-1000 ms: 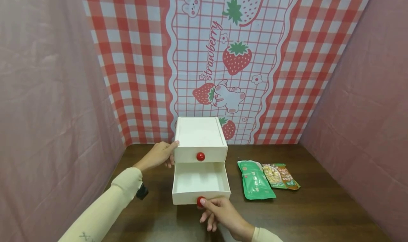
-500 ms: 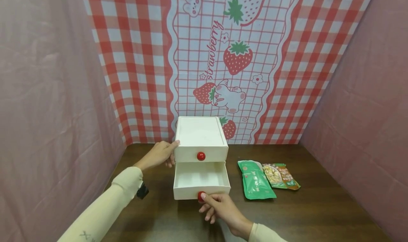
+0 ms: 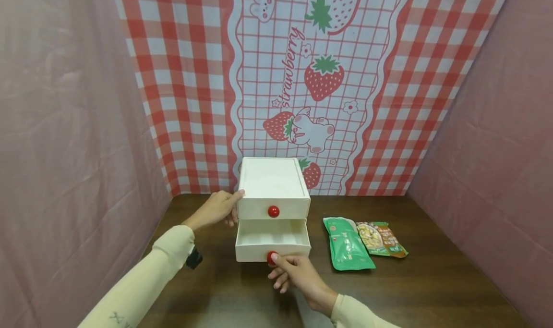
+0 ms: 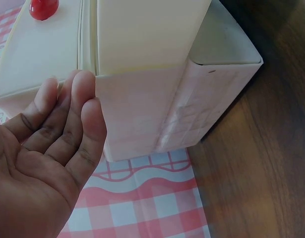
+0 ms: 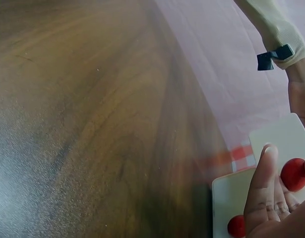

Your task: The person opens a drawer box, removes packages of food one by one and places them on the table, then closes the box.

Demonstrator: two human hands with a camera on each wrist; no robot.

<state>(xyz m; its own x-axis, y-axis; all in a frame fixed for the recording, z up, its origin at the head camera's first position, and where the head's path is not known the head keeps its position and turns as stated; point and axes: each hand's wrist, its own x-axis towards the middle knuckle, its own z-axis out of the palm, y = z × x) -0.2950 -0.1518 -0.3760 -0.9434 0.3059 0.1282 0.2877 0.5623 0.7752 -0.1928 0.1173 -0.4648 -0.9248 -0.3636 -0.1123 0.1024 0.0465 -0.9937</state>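
A small white two-drawer cabinet stands on the table, its upper drawer closed and its lower drawer partly out. Nothing shows inside the visible part of the lower drawer. My left hand rests against the cabinet's left side, thumb on the top front corner; in the left wrist view its fingers lie fairly straight along the side. My right hand is at the lower drawer's red knob, pinching it with thumb and forefinger, the other fingers loosely bent below. The hand partly covers this knob.
To the cabinet's right, a green food packet lies beside a brown and green packet on the dark wooden table. A red-checked strawberry cloth hangs behind, with pink cloth at the sides.
The lower drawer has slid further into the cabinet, and my right hand has moved away from me with its knob. My left hand stays on the cabinet's side.
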